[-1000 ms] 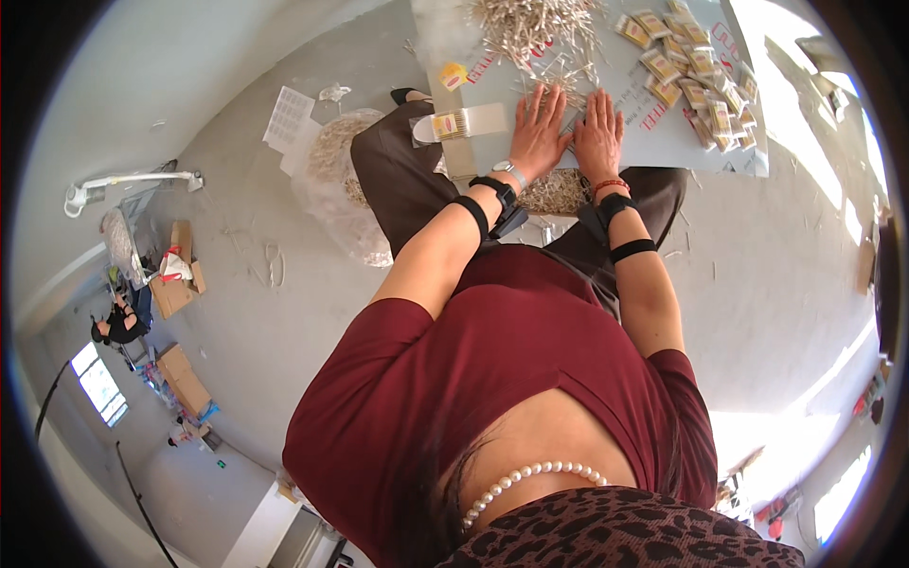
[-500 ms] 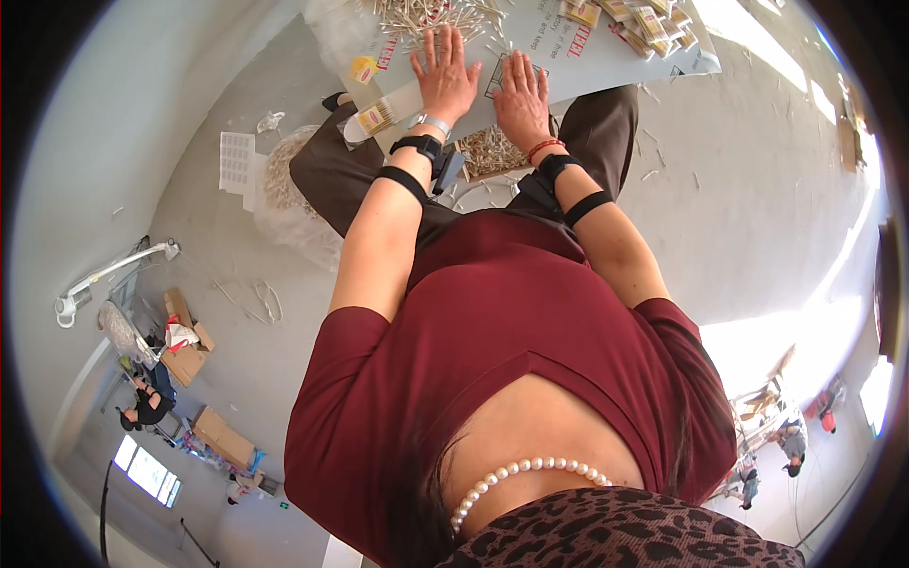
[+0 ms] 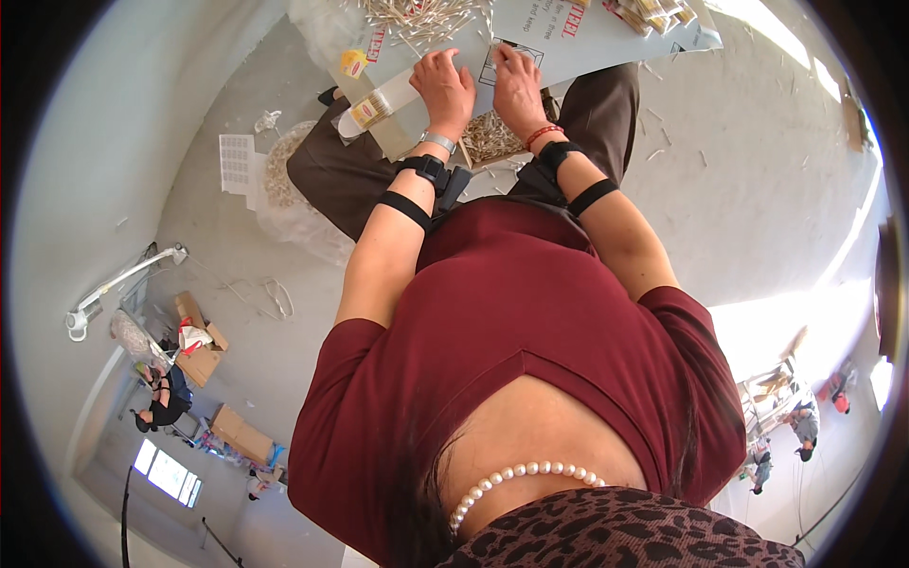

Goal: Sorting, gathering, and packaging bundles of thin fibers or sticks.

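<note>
Thin sticks: gather them evenly on the board

Thin sticks [image 3: 421, 14] lie in a pile at the far edge of the pale board [image 3: 606, 38] on your lap. Your left hand [image 3: 443, 85] and right hand [image 3: 516, 83] rest side by side, fingers curled down on the board; whether they pinch any stick, I cannot tell. Keep both hands low and press lightly, because loose sticks may slide toward the box of sticks [image 3: 488, 142] under your wrists.
</note>
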`<control>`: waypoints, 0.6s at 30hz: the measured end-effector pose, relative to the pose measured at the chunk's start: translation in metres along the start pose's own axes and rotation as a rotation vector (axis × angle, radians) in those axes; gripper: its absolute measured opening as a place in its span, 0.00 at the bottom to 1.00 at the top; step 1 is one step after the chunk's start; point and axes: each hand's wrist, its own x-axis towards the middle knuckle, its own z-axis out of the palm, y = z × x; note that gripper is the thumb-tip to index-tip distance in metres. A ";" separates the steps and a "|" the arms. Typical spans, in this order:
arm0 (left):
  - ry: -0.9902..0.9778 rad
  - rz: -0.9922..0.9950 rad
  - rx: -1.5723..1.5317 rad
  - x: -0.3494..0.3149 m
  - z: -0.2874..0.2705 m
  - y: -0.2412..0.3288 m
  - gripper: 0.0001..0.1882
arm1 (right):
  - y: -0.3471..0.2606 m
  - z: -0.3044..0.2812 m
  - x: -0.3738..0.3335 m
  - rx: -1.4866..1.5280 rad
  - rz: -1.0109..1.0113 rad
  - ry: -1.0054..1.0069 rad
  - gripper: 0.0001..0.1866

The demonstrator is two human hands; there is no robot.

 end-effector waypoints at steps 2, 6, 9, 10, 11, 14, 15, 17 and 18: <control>0.009 -0.023 0.018 0.001 0.002 -0.009 0.19 | -0.011 0.002 -0.003 0.023 -0.022 -0.013 0.28; -0.006 -0.103 -0.011 0.005 0.000 -0.018 0.19 | -0.013 0.005 -0.004 0.262 -0.101 0.028 0.25; 0.009 -0.019 0.009 0.006 -0.004 -0.015 0.20 | 0.003 0.000 -0.005 0.386 -0.001 0.176 0.19; 0.005 -0.020 0.009 0.008 -0.004 -0.013 0.20 | 0.007 -0.002 -0.004 0.386 0.003 0.174 0.19; 0.013 0.013 0.015 0.011 -0.003 -0.010 0.20 | 0.011 -0.005 -0.002 0.385 0.014 0.189 0.17; 0.041 0.025 0.017 0.017 0.002 -0.009 0.18 | 0.014 -0.008 0.004 0.384 0.023 0.216 0.13; 0.060 0.005 0.013 0.017 0.003 -0.011 0.15 | 0.013 -0.009 0.005 0.395 0.027 0.195 0.13; 0.012 -0.005 0.026 0.015 0.003 -0.014 0.14 | 0.016 -0.010 0.006 0.399 0.036 0.172 0.13; -0.035 -0.015 0.043 0.013 0.003 -0.017 0.13 | 0.016 -0.010 0.006 0.399 0.037 0.172 0.12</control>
